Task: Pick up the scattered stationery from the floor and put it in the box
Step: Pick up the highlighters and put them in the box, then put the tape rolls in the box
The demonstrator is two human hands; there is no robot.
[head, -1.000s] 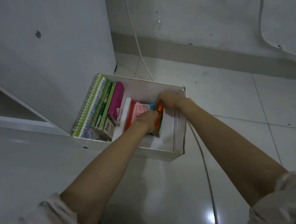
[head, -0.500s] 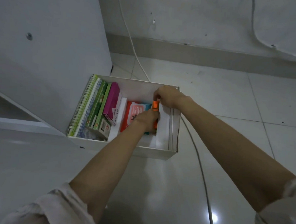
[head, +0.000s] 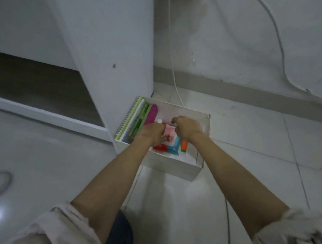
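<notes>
No text, label, brand or number can be read: the dark print on the pink packet (head: pixel 169 134) in the box (head: pixel 174 167) is too blurred to make out.

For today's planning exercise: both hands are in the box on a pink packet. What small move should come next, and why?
Probably press the pink packet down flat between the notebooks and the orange item, then let go. Both the left hand and right hand grip it inside the box, and it sits above the other packets.
</notes>
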